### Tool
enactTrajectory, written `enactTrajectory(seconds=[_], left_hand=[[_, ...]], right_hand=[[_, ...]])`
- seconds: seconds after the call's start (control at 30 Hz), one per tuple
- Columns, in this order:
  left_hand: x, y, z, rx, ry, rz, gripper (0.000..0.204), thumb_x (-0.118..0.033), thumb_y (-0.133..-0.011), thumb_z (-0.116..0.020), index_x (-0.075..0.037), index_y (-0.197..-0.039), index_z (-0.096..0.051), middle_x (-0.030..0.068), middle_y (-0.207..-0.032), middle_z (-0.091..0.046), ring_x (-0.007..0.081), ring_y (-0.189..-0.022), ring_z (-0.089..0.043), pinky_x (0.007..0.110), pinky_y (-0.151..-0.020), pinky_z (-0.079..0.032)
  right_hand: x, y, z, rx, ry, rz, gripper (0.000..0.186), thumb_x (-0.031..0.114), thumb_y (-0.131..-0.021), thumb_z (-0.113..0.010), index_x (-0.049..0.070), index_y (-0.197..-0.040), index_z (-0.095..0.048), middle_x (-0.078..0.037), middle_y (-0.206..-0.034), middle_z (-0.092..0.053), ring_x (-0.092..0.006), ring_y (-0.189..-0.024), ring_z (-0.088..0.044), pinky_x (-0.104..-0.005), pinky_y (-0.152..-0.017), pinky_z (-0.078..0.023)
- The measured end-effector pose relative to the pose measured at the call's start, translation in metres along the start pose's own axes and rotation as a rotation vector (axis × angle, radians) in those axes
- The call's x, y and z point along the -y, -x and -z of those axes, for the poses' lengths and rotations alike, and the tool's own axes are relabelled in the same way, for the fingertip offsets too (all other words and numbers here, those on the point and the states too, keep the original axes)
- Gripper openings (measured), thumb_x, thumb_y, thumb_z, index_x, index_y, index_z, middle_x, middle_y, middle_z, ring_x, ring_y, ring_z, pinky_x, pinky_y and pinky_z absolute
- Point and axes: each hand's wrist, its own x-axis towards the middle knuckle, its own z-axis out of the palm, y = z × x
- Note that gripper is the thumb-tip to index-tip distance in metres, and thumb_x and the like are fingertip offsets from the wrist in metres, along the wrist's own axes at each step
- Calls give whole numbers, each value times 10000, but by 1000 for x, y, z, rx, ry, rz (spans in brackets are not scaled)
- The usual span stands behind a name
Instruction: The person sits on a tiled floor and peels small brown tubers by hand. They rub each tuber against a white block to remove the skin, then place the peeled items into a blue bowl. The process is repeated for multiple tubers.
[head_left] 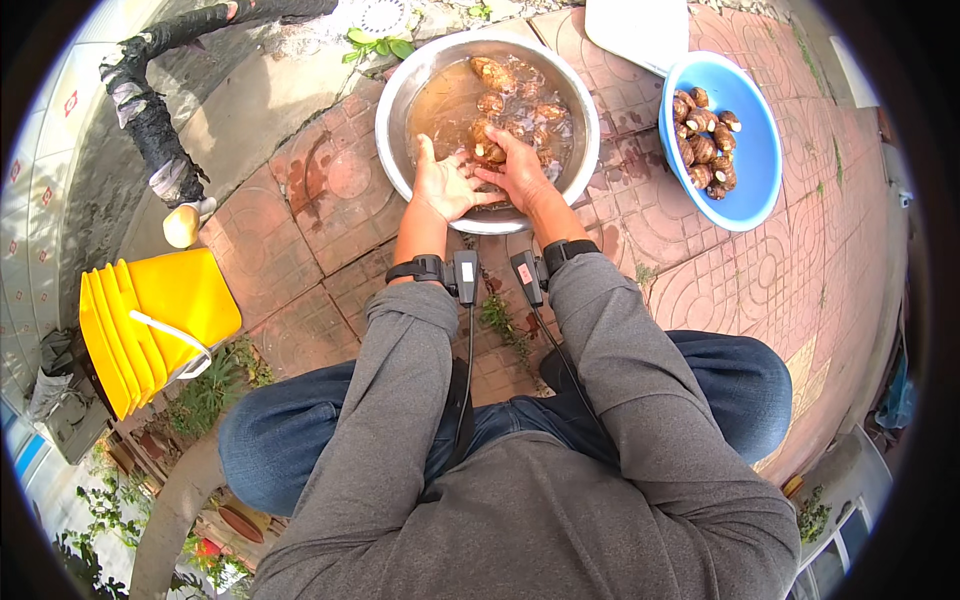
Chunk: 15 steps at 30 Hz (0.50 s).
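The left hand's [448, 187] fingers are spread apart, palm turned up, with their tips pointing toward the right hand [522, 178]. The right hand's thumb lies on a brown, ringed root [483, 146] just ahead of the fingers; I cannot tell whether its fingers are clamped on that root. The fingers of both hands meet or overlap in front of the wrists. Around them is a round metal basin [389, 140] of muddy brown water [440, 100], and beyond the fingertips more roots [492, 73] lie in it. Behind the fingers, each wrist wears a black strap [425, 268]. Well to the right of the fingers, on the red paving [690, 270], stands a blue tub [757, 165] with a heap of similar roots [704, 148] inside. Farther off, left of and behind the fingers, is a yellow bucket [190, 295] with a white handle.
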Motion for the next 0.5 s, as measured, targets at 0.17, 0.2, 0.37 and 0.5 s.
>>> enactTrajectory(seconds=[0.17, 0.2, 0.37, 0.5], left_hand=[[5, -7, 4, -309, -361, -180, 895, -723, -979, -221, -40, -1555, -261, 252, -1617, -209, 433, -1483, -248, 721, -1117, -194], [-1, -14, 1, -359, -396, -107, 865, -700, -991, -208, -45, -1553, -269, 242, -1571, -304, 433, -1405, -378, 708, -1111, -224], [-10, -8, 4, -144, -196, 63, 970, -869, -878, -208, -61, -1291, -552, 173, -1133, -650, 358, -980, -644, 626, -960, -473], [2, -7, -3, -189, -429, 2, 904, -823, -914, -271, -47, -1289, -542, 191, -1234, -599, 358, -1097, -604, 628, -967, -474]], right_hand=[[-12, 5, 3, -155, 514, 168, 314, 340, -865, -754, 64, -995, -682, -12, -879, -642, -144, -752, -603, -300, -725, -511], [-11, 6, 3, -58, 302, 61, 342, 351, -883, -744, 45, -1019, -672, -24, -881, -652, -144, -746, -617, -291, -675, -529], [-13, 8, -8, 219, -339, -257, 295, 318, -1005, -572, 42, -1100, -618, -136, -957, -683, -226, -790, -690, -320, -672, -603], [-12, 7, -8, -30, 95, -3, 320, 308, -950, -668, 25, -1090, -615, -116, -959, -689, -220, -799, -685, -328, -705, -597]])
